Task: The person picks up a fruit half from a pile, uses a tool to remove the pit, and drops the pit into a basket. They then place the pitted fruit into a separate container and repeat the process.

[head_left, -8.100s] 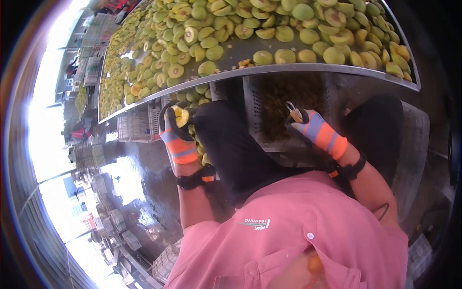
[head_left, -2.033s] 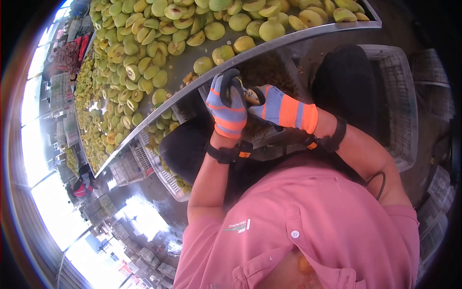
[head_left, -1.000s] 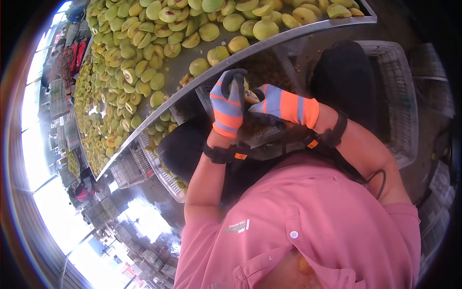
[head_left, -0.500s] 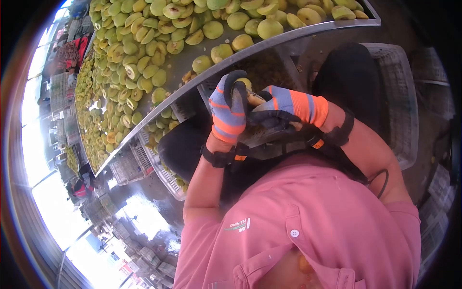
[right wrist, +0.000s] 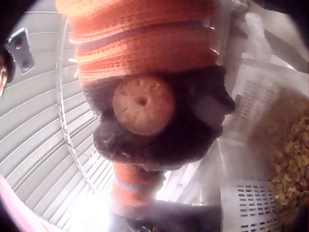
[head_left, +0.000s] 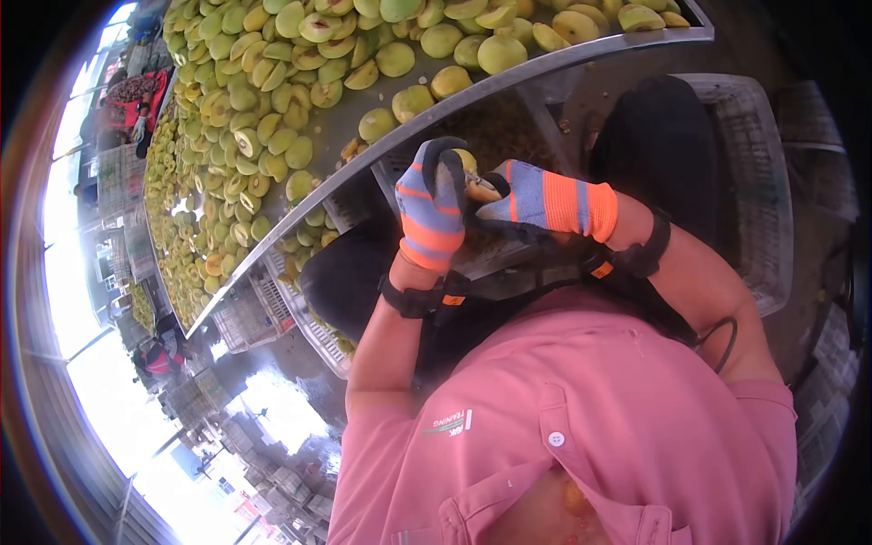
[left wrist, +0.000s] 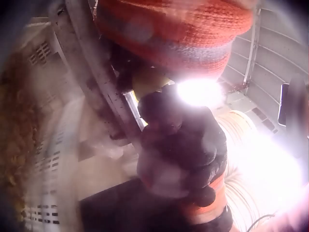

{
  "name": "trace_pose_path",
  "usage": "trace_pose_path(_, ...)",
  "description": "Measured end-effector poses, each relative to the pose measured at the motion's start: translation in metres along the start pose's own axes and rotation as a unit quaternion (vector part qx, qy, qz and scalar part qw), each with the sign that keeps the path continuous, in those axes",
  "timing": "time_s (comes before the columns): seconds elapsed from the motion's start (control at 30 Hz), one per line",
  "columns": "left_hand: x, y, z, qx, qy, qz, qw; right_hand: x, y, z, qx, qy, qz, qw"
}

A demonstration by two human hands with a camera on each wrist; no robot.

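In the head view, both gloved hands meet in front of the table's metal edge. My left hand grips a green-yellow fruit piece, mostly covered by its dark-coated fingers. My right hand holds a wooden-handled coring tool against the fruit. The round butt of the wooden handle sticks out of the right fist in the right wrist view. In the left wrist view, the dark right-hand fingers sit curled below the left cuff, with a bit of yellow fruit between the hands. The tool's working end is hidden.
A metal-edged table bears a heap of halved green fruit. Beneath it, a white crate holds brownish-yellow scraps. More crates stand left and right of my knees. Other people are far left.
About eight seconds ago the hands were apart, a yellow cut fruit in the left, the looped tool in the right. Now they work together; over the last second they shift only slightly.
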State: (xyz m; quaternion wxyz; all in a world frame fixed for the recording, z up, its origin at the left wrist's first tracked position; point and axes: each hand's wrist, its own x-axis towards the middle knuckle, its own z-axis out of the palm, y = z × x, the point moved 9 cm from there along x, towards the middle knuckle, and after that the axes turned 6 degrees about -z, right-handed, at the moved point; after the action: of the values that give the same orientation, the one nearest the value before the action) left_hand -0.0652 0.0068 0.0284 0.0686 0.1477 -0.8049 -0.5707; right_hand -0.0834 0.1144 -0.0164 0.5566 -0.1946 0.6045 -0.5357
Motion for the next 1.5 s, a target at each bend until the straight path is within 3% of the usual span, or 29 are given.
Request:
trace_pose_path(0.1, 0.001, 0.005, 0.003, -0.037, -0.056, -0.010, 0.998, 0.000, 0.004, 0.003, 0.019, -0.044, -0.029, 0.998)
trace_pose_path(0.2, -0.001, 0.013, 0.008, -0.046, -0.110, -0.014, 0.993, -0.006, 0.004, 0.013, 0.116, -0.130, -0.078, 0.982)
trace_pose_path(0.3, -0.007, 0.018, 0.012, -0.059, -0.150, -0.016, 0.987, -0.012, 0.021, 0.025, 0.189, -0.189, 0.024, 0.963)
trace_pose_path(0.37, -0.011, 0.019, 0.013, -0.055, -0.166, -0.010, 0.985, -0.016, 0.021, 0.033, 0.238, -0.224, 0.022, 0.945)
trace_pose_path(0.47, -0.019, 0.021, 0.012, -0.076, -0.165, -0.033, 0.983, -0.015, 0.035, 0.044, 0.304, -0.283, 0.074, 0.907)
trace_pose_path(0.5, -0.026, 0.022, 0.011, -0.051, -0.159, -0.004, 0.986, -0.018, 0.043, 0.051, 0.324, -0.304, 0.104, 0.890)
trace_pose_path(0.6, -0.032, 0.020, 0.007, -0.025, -0.155, 0.022, 0.987, -0.026, 0.037, 0.064, 0.368, -0.360, 0.090, 0.853)
trace_pose_path(0.67, -0.037, 0.012, 0.004, -0.085, -0.159, -0.051, 0.982, -0.035, 0.031, 0.072, 0.435, -0.386, 0.107, 0.807)
trace_pose_path(0.7, -0.039, 0.014, 0.003, -0.082, -0.154, -0.048, 0.983, -0.038, 0.027, 0.076, 0.466, -0.398, 0.114, 0.782)
trace_pose_path(0.9, -0.042, 0.017, -0.006, -0.102, -0.131, -0.031, 0.986, -0.039, 0.025, 0.086, 0.485, -0.401, 0.109, 0.770)
trace_pose_path(0.97, -0.042, 0.012, -0.009, -0.103, -0.113, -0.032, 0.988, -0.037, 0.025, 0.086, 0.488, -0.395, 0.115, 0.770)
trace_pose_path(1.0, -0.042, 0.011, -0.016, -0.074, -0.062, 0.005, 0.995, -0.036, 0.025, 0.087, 0.489, -0.392, 0.119, 0.770)
trace_pose_path(1.1, -0.051, 0.010, -0.038, 0.041, 0.085, 0.096, 0.991, -0.032, 0.004, 0.077, 0.414, -0.384, 0.009, 0.825)
trace_pose_path(1.17, -0.056, 0.018, -0.057, 0.149, 0.165, 0.130, 0.966, -0.015, 0.009, 0.067, 0.325, -0.320, 0.002, 0.890)
trace_pose_path(1.2, -0.056, 0.021, -0.065, 0.119, 0.168, 0.109, 0.973, -0.007, 0.011, 0.063, 0.278, -0.288, -0.002, 0.916)
trace_pose_path(1.3, -0.060, -0.002, -0.098, 0.014, 0.209, 0.101, 0.973, 0.035, 0.037, 0.032, 0.090, -0.059, -0.028, 0.994)
trace_pose_path(1.33, -0.066, -0.002, -0.109, 0.029, 0.240, 0.106, 0.965, 0.059, 0.059, 0.008, -0.076, 0.078, -0.091, 0.990)
trace_pose_path(1.37, -0.068, 0.001, -0.116, 0.071, 0.226, 0.104, 0.966, 0.057, 0.059, 0.013, -0.019, 0.056, -0.055, 0.997)
trace_pose_path(1.4, -0.069, -0.013, -0.131, -0.086, 0.233, 0.063, 0.967, 0.050, 0.053, 0.018, 0.038, 0.034, -0.019, 0.998)
trace_pose_path(1.47, -0.076, -0.012, -0.150, -0.137, 0.261, 0.050, 0.954, 0.051, 0.051, 0.022, 0.115, 0.029, 0.028, 0.993)
trace_pose_path(1.5, -0.086, 0.011, -0.158, -0.029, 0.283, 0.073, 0.956, 0.054, 0.055, 0.020, 0.139, 0.045, 0.039, 0.988)
